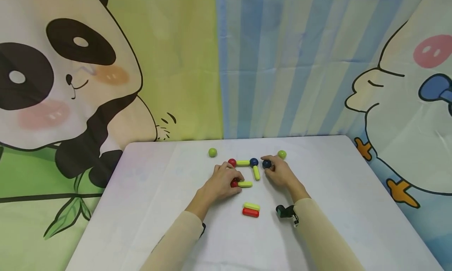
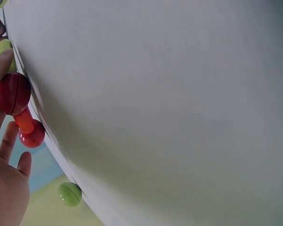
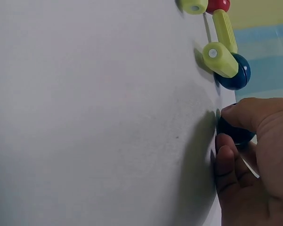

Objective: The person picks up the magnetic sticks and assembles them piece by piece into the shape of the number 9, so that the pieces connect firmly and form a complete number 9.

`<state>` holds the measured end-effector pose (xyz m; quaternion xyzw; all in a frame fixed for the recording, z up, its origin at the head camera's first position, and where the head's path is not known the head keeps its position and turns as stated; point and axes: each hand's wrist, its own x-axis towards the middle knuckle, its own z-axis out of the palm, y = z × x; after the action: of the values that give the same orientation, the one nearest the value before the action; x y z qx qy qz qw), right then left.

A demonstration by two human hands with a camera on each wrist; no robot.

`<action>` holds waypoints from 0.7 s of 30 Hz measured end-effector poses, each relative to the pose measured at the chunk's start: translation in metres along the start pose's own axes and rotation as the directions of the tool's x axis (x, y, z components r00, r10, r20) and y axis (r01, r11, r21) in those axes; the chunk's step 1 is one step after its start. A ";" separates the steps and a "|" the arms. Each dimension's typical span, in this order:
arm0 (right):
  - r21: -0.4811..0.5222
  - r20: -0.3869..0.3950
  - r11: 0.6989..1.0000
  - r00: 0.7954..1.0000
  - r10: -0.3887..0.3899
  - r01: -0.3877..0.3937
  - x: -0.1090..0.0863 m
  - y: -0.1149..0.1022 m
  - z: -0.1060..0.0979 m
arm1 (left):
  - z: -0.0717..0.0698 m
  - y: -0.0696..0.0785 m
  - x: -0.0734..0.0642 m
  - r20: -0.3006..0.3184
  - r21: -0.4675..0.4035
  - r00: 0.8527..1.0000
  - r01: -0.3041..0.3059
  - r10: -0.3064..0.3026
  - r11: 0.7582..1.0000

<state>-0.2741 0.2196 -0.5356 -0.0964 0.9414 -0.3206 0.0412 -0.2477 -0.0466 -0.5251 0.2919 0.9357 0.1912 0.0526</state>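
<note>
My left hand (image 1: 222,180) grips the near red ball (image 1: 234,183), from which a yellow-green rod (image 1: 245,184) points right. In the left wrist view a short orange-red rod (image 2: 23,121) runs from that ball to the far red ball (image 2: 32,134). Another yellow-green rod (image 1: 243,163) links the far red ball to a dark blue ball (image 1: 254,162). Out of this blue ball a further yellow-green rod (image 1: 256,173) reaches toward the near side. My right hand (image 1: 280,172) pinches a separate dark blue ball (image 1: 266,164) between thumb and fingers, just right of the joined pieces.
Two green balls lie farther back, one at the left (image 1: 212,152) and one behind the right hand (image 1: 281,154). Nearer the front, a loose yellow-green rod (image 1: 252,206) lies beside a red rod (image 1: 250,212). All rest on a white-covered table (image 1: 148,192), with a printed curtain behind.
</note>
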 end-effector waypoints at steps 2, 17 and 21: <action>0.010 -0.002 1.000 1.000 0.004 -0.003 -0.003 0.000 0.000 | 0.001 0.000 0.001 -0.003 0.003 1.000 0.004 -0.003 1.000; 0.092 0.002 0.996 1.000 0.012 -0.012 -0.034 -0.010 0.004 | 0.003 0.000 0.003 0.016 0.015 0.999 0.037 -0.037 0.999; 0.125 -0.005 0.992 1.000 -0.007 0.008 -0.043 -0.011 0.004 | 0.004 0.001 0.003 0.013 -0.011 0.999 0.045 -0.045 0.999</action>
<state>-0.2294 0.2179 -0.5311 -0.0965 0.9192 -0.3792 0.0437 -0.2489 -0.0427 -0.5282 0.2715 0.9407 0.1932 0.0643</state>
